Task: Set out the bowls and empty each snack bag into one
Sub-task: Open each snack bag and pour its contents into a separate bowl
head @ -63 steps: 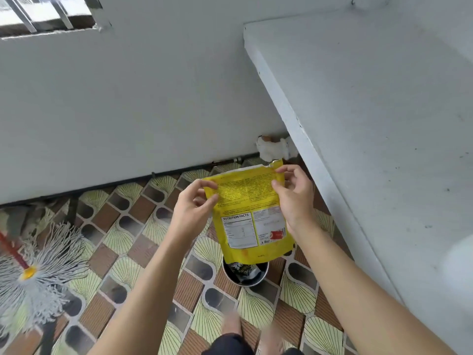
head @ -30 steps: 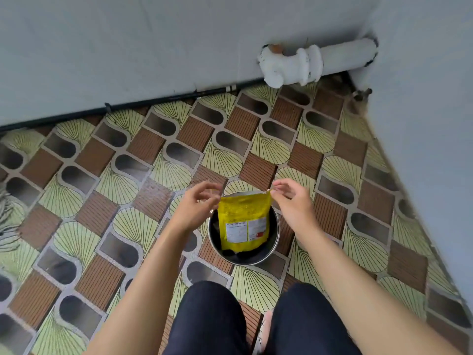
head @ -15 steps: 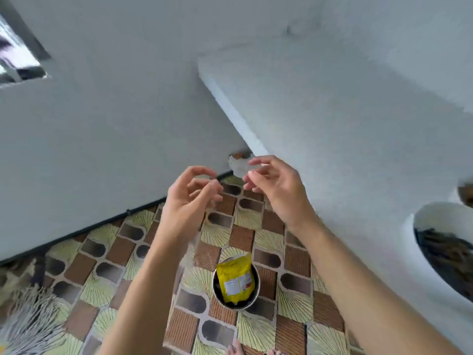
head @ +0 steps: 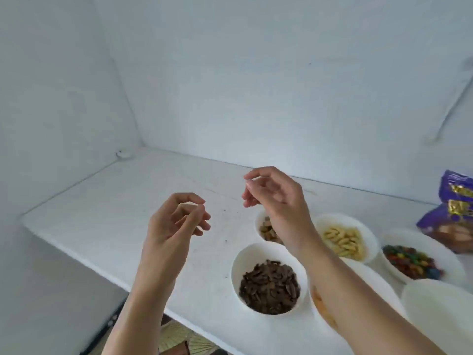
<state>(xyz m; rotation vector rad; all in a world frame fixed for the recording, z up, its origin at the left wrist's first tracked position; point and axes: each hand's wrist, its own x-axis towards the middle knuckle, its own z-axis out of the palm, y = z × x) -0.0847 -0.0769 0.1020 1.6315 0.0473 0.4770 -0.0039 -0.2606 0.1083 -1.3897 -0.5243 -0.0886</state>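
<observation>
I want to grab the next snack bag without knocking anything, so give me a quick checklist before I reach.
1. Left hand free: ok, holds nothing.
2. Right hand free: ok, holds nothing.
3. Purple bag on the counter: ok, at the far right.
4. Bag already open: cannot tell.
5. Spare bowl: ok, the visible part shows no snack.
6. Low path to the bag clear: not ok, the candy bowl stands before it.

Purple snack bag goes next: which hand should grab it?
Right, probably. The purple bag lies at the far right of the counter, on the side of the right hand; the left hand would have to cross the filled bowls. Both hands hold nothing.
</observation>
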